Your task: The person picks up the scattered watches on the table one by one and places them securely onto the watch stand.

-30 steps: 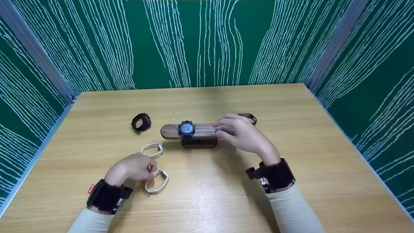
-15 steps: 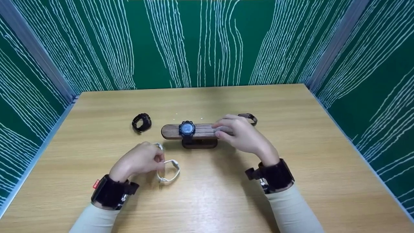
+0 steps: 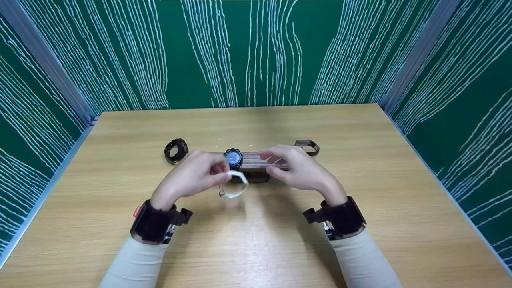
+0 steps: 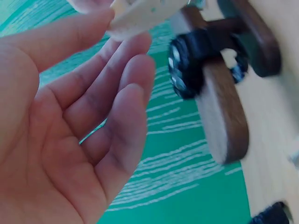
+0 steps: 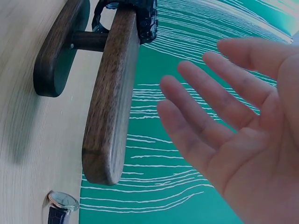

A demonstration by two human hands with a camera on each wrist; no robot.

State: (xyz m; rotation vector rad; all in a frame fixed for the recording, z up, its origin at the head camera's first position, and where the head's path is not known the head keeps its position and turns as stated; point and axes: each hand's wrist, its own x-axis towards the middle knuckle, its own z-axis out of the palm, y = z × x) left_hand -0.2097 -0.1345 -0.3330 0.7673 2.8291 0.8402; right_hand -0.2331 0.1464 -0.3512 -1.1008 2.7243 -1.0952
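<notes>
My left hand [image 3: 200, 174] pinches a white-strapped watch [image 3: 241, 179] between thumb and fingers, its strap forming a closed loop. The watch hangs in front of a dark wooden watch stand [image 3: 251, 160]. In the left wrist view the white strap [image 4: 145, 18] shows at the thumb tip, other fingers loosely bent. A black watch [image 3: 233, 157] is looped round the stand's bar, left of its middle. My right hand [image 3: 300, 168] is by the bar's right end, fingers loosely extended and holding nothing. The right wrist view shows those fingers [image 5: 201, 102] spread beside the bar [image 5: 110, 102].
On the wooden table [image 3: 256, 248], another black watch [image 3: 176, 150] lies left of the stand. A dark-strapped watch [image 3: 307, 147] lies behind my right hand; the right wrist view shows its round metal case [image 5: 64, 200]. Green panels [image 3: 272, 52] with white lines enclose the table.
My left hand has lifted the white-strapped watch and carried it right and forward to the stand. The second white band is now hidden behind my left hand. My right hand has barely moved.
</notes>
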